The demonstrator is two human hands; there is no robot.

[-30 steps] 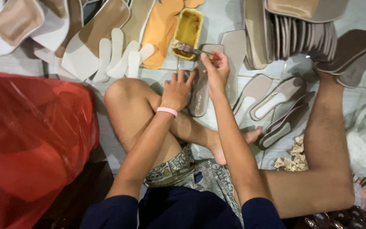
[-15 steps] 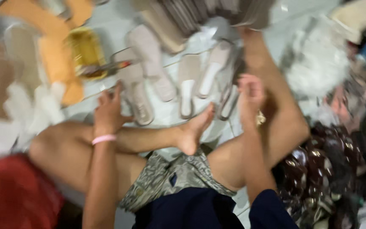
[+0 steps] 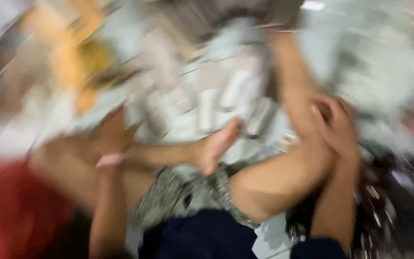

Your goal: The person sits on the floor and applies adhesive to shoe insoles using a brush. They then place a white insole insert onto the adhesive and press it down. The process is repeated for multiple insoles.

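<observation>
Pale floor fills my view, badly smeared by motion, so I read it with care. Nearest my left hand (image 3: 113,136) lie pale shoe soles (image 3: 207,108), just ahead of the fingers on the floor; the hand rests by the left knee, pink wristband (image 3: 109,160) below it, and I cannot tell whether the fingers are spread or curled. My right hand (image 3: 336,127) lies against the right shin (image 3: 298,96), fingers curled, its hold unclear. A bare foot (image 3: 216,148) sits between the hands. Yellow tray (image 3: 92,60) lies far left, red bag (image 3: 10,211) at the lower left edge. Dark glossy bags (image 3: 398,201) crowd the right.
</observation>
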